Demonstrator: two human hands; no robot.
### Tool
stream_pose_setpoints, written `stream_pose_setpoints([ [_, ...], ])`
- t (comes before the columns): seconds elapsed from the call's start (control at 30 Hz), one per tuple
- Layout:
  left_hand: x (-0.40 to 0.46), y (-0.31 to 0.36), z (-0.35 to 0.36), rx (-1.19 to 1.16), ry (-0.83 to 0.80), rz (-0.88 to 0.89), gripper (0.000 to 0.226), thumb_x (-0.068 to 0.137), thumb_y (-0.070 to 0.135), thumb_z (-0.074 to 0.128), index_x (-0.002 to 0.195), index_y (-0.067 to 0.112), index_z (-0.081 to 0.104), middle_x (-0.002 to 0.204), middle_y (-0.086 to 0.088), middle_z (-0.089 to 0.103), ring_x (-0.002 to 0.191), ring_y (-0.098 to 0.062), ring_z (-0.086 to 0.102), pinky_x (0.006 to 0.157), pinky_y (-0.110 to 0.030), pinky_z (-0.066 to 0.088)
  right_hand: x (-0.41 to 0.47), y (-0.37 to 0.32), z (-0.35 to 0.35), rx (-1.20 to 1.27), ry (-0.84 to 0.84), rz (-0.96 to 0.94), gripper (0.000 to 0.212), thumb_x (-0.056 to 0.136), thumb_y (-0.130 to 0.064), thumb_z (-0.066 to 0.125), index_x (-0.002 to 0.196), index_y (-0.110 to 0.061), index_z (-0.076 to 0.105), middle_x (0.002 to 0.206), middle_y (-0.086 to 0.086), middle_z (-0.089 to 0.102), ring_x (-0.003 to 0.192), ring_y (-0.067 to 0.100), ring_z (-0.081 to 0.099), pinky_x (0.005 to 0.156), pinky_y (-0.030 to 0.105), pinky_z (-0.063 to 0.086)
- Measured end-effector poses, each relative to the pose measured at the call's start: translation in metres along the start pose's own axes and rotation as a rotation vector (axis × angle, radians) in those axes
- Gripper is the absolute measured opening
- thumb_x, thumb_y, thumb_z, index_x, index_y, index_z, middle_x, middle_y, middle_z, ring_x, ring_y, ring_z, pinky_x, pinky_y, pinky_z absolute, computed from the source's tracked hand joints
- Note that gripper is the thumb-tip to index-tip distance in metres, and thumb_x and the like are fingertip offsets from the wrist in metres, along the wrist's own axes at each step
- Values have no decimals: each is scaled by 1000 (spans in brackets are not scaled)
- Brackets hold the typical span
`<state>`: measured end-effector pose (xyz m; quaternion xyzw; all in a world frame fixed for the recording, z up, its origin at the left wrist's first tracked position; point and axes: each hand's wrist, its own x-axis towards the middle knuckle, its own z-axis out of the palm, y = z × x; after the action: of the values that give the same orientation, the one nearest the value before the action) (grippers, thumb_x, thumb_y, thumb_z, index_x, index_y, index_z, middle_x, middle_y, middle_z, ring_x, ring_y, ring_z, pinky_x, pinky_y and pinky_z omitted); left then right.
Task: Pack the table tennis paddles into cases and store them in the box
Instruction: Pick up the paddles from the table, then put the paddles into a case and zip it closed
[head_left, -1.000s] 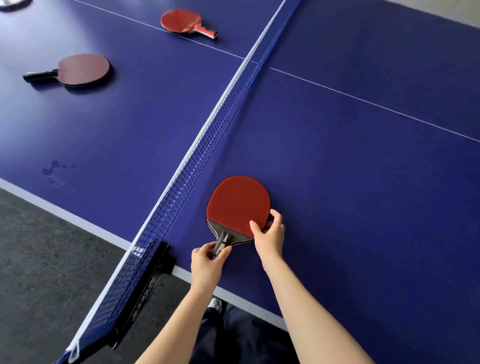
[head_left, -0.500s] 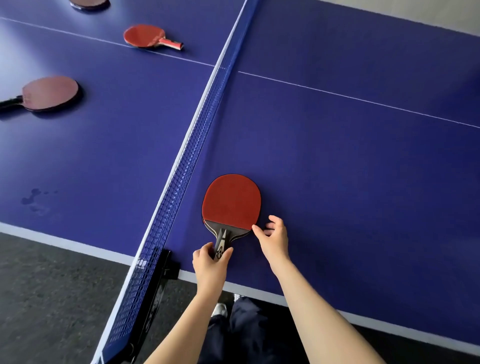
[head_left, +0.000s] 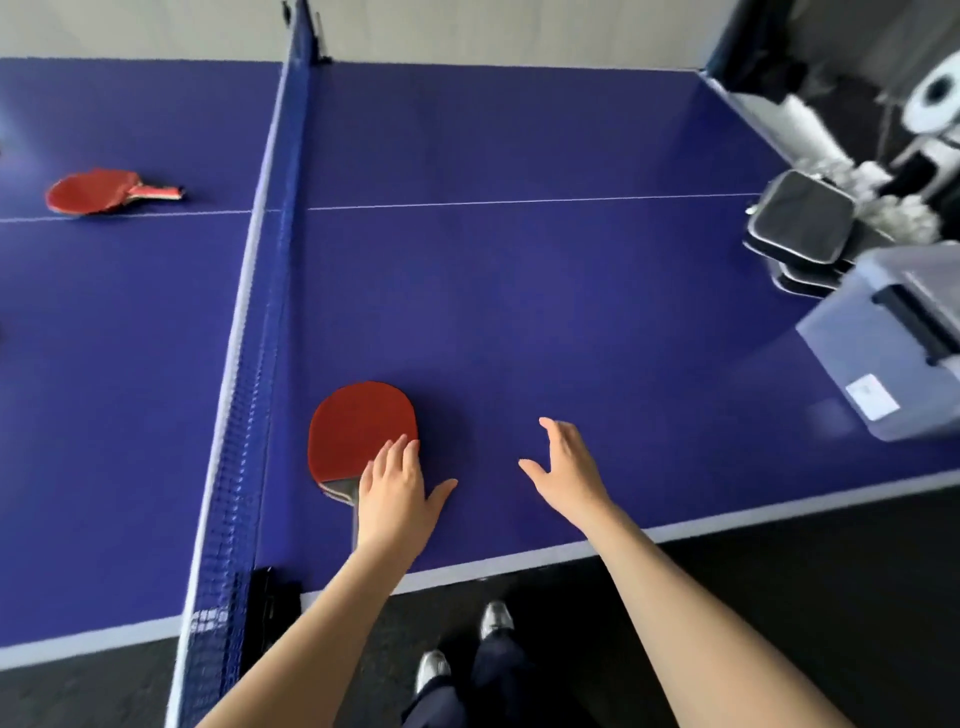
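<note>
Table (head_left: 519, 291) of blue, with a dark net (head_left: 249, 364). Far left, a red-faced wooden paddle (head_left: 98, 190). Beside the net, a second red paddle (head_left: 361, 434); the left hand (head_left: 397, 496) lies flat across its handle. The right hand (head_left: 566, 470) hovers, fingers spread. Far right, stacked black zip cases (head_left: 800, 223) sit by a clear plastic box (head_left: 893, 353), its white label unreadable.

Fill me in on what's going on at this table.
A person is gathering table tennis paddles to pack away. The left hand lies flat on the near red paddle beside the net; the right hand hovers open, touching nothing. A second red paddle lies across the net. Black cases are stacked at the table's right edge, next to a clear box.
</note>
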<state>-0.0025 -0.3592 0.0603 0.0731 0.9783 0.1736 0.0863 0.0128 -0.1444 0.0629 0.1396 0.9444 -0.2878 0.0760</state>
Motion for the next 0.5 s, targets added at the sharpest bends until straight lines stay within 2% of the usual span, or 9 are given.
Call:
stream_pose_setpoints([
  [0.1,24,43,-5,85,-106,169,75,94,58,42,150,10,24,158,-6,25,148,-22,16,121,-39,14,-10,25,-34,-144,27,0,64,94,-34,55,146,-12,25,149,7,32,135,23,35,106,36,37],
  [0.23,37,115,-7,207,-217,383,70,96,57,39,148,11,27,154,-4,32,144,-21,25,119,-38,15,-27,71,-80,-235,57,82,65,95,-34,53,147,-10,23,150,8,31,137,24,32,108,38,37],
  [0.33,41,140,-5,277,-266,432,69,96,57,39,147,12,28,153,-4,33,143,-21,26,120,-40,16,-34,89,-97,-281,51,96,65,95,-36,52,147,-10,23,149,8,32,137,24,32,108,38,37],
  [0.5,28,251,15,357,-260,560,69,96,58,39,147,14,27,153,-2,32,144,-20,25,120,-40,14,-72,174,-162,-342,131,173,63,95,-37,52,146,-12,25,148,7,33,136,24,34,105,38,37],
])
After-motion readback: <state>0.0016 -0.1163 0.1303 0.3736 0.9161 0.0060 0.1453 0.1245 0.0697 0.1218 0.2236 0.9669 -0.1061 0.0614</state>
